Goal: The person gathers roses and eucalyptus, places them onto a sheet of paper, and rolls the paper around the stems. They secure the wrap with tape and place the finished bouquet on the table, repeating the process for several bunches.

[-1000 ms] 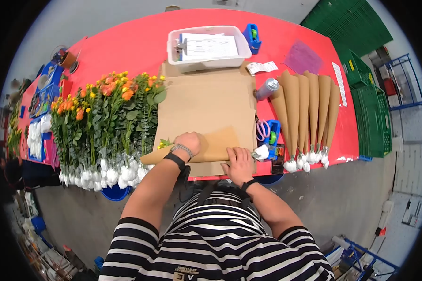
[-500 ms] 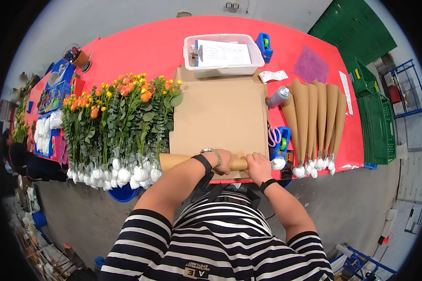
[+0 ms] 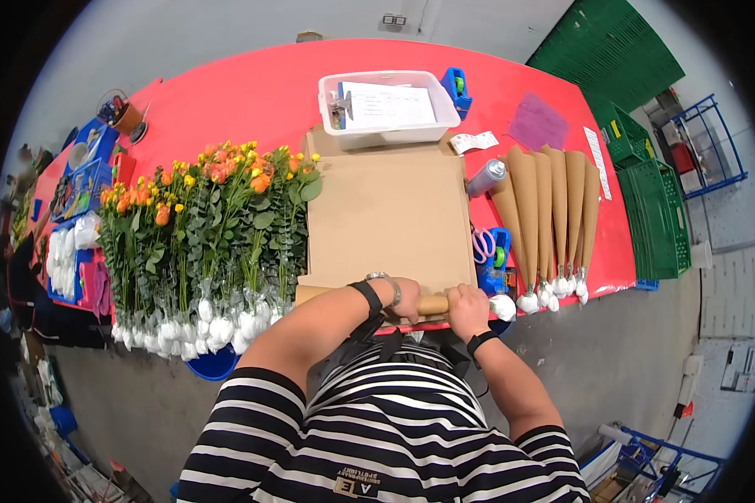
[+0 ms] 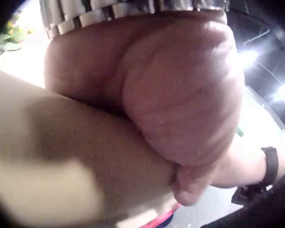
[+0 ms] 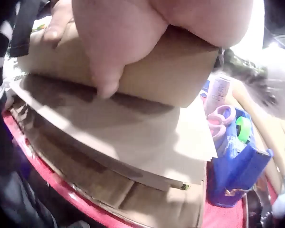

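A narrow cone of brown kraft paper (image 3: 433, 305) lies across the front of the flat paper stack. My left hand (image 3: 404, 300) grips the middle of the cone from above; in the left wrist view its thumb curls down over the brown paper (image 4: 61, 152). Close by, my right hand (image 3: 468, 312) holds the cone's right end, the thumb lying along the roll (image 5: 156, 78) in the right wrist view. A white wrapped stem end (image 3: 502, 308) sticks out just past that hand. Whatever flower lies inside is hidden by the paper.
Orange and yellow flower bunches (image 3: 218, 226) lie at left. Finished paper cones (image 3: 545, 214) are at right. Near the flat paper stack (image 3: 386, 214) are pink scissors (image 3: 483, 244), a blue tape dispenser (image 3: 495, 251), a spray can (image 3: 486, 178) and a white bin (image 3: 386, 134) behind.
The brown paper has gone from a loosely folded sheet with leaves showing at its left to a tight narrow roll. My left hand has shifted right, closer to my right hand.
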Tool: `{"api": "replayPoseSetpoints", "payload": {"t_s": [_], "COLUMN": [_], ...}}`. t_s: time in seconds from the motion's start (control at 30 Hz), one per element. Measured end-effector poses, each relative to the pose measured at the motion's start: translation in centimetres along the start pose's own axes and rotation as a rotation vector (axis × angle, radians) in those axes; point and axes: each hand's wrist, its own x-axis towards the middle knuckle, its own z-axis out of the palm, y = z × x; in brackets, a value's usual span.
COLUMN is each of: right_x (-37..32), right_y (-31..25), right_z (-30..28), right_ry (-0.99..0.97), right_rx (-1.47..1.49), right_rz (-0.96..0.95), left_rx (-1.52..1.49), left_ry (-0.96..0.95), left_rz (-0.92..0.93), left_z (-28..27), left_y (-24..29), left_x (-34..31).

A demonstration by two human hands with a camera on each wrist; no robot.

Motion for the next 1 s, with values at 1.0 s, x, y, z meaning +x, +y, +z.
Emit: {"api": "replayPoseSetpoints", "payload": {"t_s": [1.0], "right_x": [-4.7], "right_y": [5.7], "right_z": [-2.8], "right_ry": [-0.029], "right_rx": [0.205], "right_rz": [0.092], "left_rx": [0.288], "left_ry": [0.178], "left_rz": [-0.146], "left_z": [-2.6], "left_y": [11.2], "left_x": [-0.2]}}
